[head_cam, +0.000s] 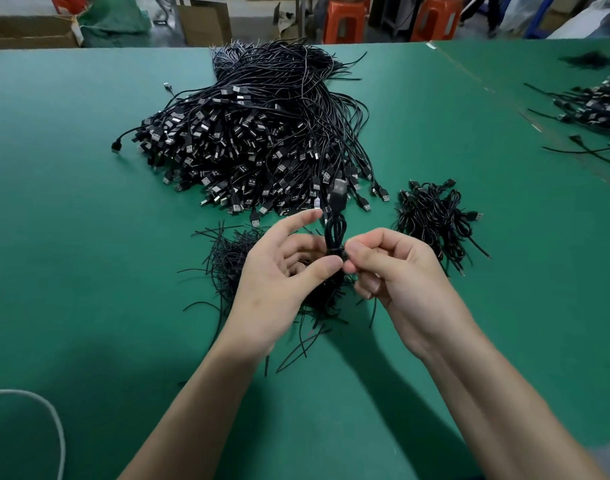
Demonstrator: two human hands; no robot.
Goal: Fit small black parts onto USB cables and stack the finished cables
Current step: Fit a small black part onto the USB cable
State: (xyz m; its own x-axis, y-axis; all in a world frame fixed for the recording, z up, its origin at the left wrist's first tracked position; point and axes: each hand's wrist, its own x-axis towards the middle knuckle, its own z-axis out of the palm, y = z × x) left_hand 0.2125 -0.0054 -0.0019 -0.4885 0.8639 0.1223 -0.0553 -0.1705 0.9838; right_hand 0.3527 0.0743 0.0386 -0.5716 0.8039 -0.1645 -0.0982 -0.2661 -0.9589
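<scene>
**A:** What do the hands have?

**B:** A folded USB cable (334,233): glossy black loops held upright, with its boxy, metal-tipped plug (339,190) on top. The left hand (286,271) pinches the loops between thumb and curled fingers, forefinger straight. The right hand (397,271) is narrow, thumb and forefinger nipping a thin black tie (336,251) at the bundle's waist.

**A:** And around them?

**B:** At twelve o'clock is a big heap of USB cables (262,140), plugs fanned toward the person. At two o'clock lies a small stack of bundled cables (435,216). Under the hands, toward nine, sits a wiry nest of loose ties (230,261), partly hidden by them.

**A:** The surface?

**B:** It's a matte green table (89,237), with a white cord (56,420) curling at seven. Past its far edge stand orange plastic stools (343,20) and cardboard boxes (203,22).
</scene>
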